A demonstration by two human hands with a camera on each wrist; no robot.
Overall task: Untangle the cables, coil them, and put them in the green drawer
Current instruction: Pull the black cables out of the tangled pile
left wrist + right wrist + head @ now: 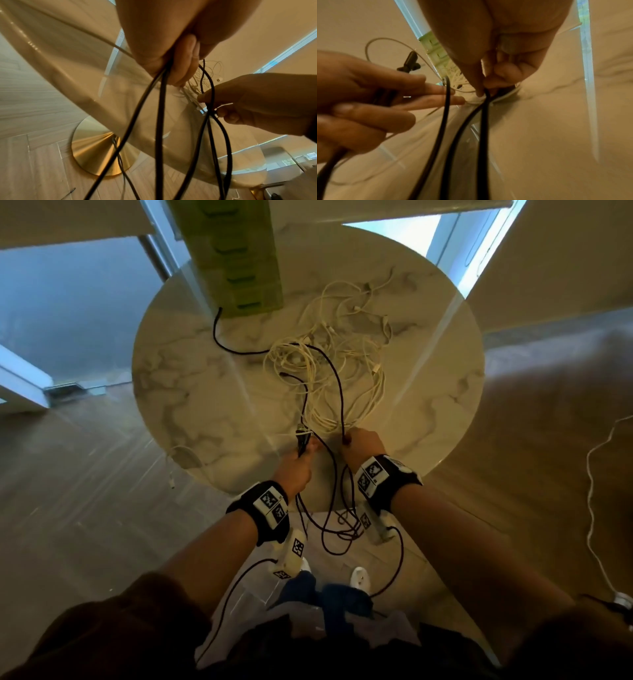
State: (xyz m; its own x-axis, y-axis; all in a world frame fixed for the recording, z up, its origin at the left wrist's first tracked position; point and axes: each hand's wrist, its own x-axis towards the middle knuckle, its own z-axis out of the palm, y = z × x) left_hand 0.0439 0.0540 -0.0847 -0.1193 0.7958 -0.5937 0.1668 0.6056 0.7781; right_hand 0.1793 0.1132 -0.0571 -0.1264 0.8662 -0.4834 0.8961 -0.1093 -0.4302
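Observation:
A black cable [339,385] runs from beside the green drawer unit [236,258] through a tangle of white cables [342,354] on the round marble table [191,392]. At the table's near edge my left hand [305,448] grips several gathered loops of the black cable [161,108], a dark plug sticking out above its fingers [410,60]. My right hand [349,440], just to the right, pinches a strand of the black cable [485,97] between thumb and finger. Its loops hang down between my forearms [329,529].
One white cable [181,455] droops over the table's near left edge. Another white cable [591,508] trails across the wood floor at the right. The table stands on a gold disc base [96,151]. My feet [359,575] are close under the near rim.

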